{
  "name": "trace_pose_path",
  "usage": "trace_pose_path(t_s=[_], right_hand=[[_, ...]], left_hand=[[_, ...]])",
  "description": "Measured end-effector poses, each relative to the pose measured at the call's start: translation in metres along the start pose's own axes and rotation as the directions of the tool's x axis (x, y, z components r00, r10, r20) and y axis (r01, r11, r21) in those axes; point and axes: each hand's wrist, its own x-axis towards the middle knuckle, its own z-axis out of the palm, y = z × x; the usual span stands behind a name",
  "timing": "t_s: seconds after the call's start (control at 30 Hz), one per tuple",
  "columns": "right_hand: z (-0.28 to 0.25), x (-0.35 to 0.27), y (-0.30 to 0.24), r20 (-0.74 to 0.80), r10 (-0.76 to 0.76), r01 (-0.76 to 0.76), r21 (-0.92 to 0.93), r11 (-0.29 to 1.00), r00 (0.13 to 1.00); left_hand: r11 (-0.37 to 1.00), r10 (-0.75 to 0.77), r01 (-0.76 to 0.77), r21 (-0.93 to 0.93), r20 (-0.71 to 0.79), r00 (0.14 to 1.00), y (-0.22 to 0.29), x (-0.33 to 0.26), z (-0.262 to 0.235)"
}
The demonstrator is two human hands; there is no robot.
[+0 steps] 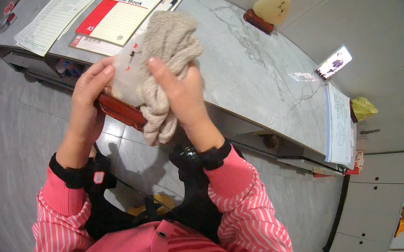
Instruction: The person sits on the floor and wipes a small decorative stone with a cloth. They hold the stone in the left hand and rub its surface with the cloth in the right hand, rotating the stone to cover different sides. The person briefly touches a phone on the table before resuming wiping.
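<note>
Left of the red-and-cream notebook (125, 10) on the grey desk (227, 44), handwritten sheets (59, 17) lay flat. Nearer the person than the notebook, the left hand (91, 87) had its grip closed on the edge of a pale stone ornament (126, 83) with a red-brown base (121, 110), held off the desk toward the notebook's near right. Right hand (181, 90): grip clasping a bunched beige cloth (169, 36) against the ornament. Well right of the notebook stood a second stone (274, 6), then a lit phone (334, 63), tilted up, then more papers (340, 123).
</note>
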Motion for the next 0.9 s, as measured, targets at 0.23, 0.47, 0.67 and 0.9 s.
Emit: trace_pose_path(t_s=[0.23,0.47,0.67,0.9], right_hand=[[0.005,-0.004,0.003,0.0,-0.054,0.054,-0.077,0.996,0.999],[-0.02,0.012,-0.003,-0.175,-0.212,0.175,-0.207,0.963,0.962],[-0.054,0.021,-0.044,-0.283,-0.398,0.32,-0.284,0.904,0.873],[-0.089,0.051,-0.073,0.196,-0.419,0.294,-0.938,0.185,0.887]], left_hand=[[0.998,-0.047,0.048,-0.033,0.044,0.998,0.005,0.001,0.0],[0.98,-0.188,0.197,-0.024,0.207,0.96,0.0,-0.003,0.01],[0.982,-0.123,0.149,-0.116,0.204,0.971,-0.006,-0.002,0.016],[0.978,-0.131,0.144,-0.15,0.094,0.987,-0.012,0.018,0.024]])
